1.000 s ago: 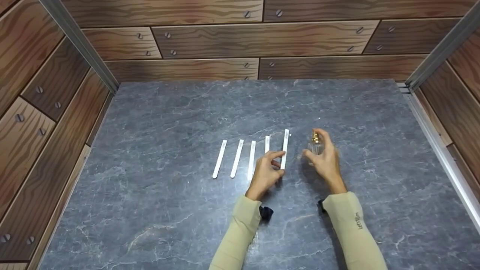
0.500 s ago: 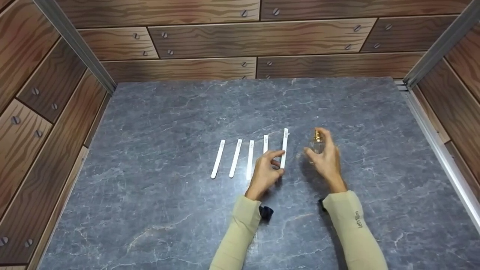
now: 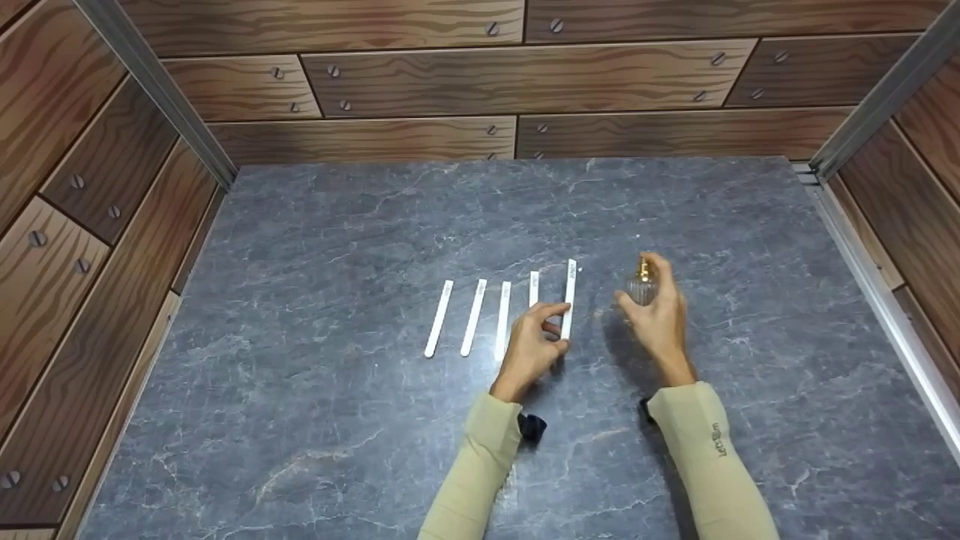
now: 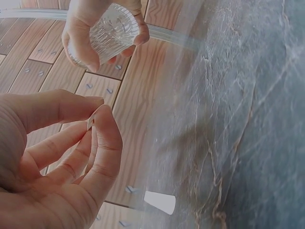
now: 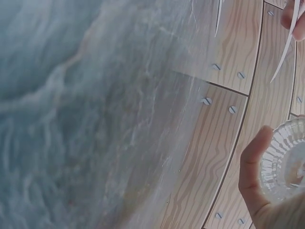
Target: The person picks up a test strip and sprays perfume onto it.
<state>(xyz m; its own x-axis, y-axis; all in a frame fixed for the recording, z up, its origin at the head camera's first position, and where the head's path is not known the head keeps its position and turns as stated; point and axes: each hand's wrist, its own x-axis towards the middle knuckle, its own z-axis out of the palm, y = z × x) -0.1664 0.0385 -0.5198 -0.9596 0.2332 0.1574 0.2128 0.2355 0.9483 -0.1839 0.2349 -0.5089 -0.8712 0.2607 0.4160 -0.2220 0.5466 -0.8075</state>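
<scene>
The left hand [image 3: 534, 346] pinched the near end of a white paper strip [image 3: 569, 296] between thumb and forefinger, and the left wrist view showed the strip's end [image 4: 90, 123] caught between those two fingertips, with the other fingers curled loosely beneath. That strip was the longest-reaching of a row and stood at the row's right end, near the middle of the grey marbled bench [image 3: 315, 247]. To its left lay four more white strips [image 3: 474, 316], side by side, apart from one another and pointing roughly toward the far edge of the bench; the one nearest the held strip was partly hidden behind the left hand's fingers. The right hand [image 3: 658, 319] gripped a small clear ribbed glass bottle [image 3: 643, 286] with a gold top, just to the right of the held strip and apart from it, a little right of the bench's middle. From the left wrist view the bottle's ribbed round base [image 4: 112, 31] faced the camera, with the fingers wrapped around its sides; from the right wrist view the thumb lay along the glass [image 5: 285, 164]. Whether the bottle held any liquid could not be told, since the glass looked clear throughout. Both forearms wore beige sleeves [image 3: 701, 465] and reached in from the near edge. Walls printed with brown wood planks and screw heads [image 3: 525, 75] enclosed the bench on its far, left and right sides.
</scene>
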